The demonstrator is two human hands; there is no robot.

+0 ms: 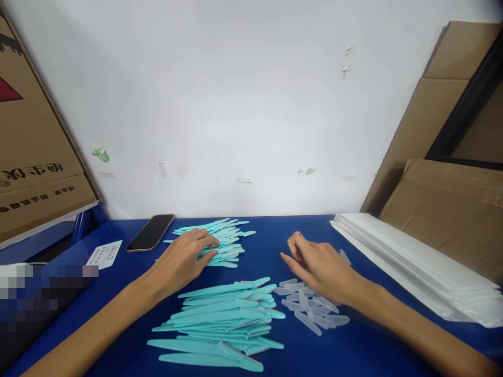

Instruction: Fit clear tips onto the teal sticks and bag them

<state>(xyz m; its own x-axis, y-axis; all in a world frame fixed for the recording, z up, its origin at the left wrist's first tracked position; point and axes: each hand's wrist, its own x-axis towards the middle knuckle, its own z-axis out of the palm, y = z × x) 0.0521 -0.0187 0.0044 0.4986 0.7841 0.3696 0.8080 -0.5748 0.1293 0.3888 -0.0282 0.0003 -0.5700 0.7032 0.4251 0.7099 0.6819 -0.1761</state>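
My left hand (188, 254) rests over the far pile of teal eyebrow razors (231, 248). Its thumb and forefinger are apart, with razors beneath them. Closer to me lies a larger pile of the same teal razors (223, 317), handles mostly to the left. My right hand (318, 264) hovers by a heap of small translucent blade caps (310, 306). Its fingers are curled in and the thumb points left; whatever may be inside them is hidden. One loose cap (345, 256) lies behind that hand.
A phone (151, 233) and a printed card (104, 255) lie at left on the blue table (353, 345). Flat white packets (416, 262) are stacked at right. Cardboard boxes (35, 131) stand left, and more cardboard (448, 209) leans right. A white wall (251, 104) closes the back.
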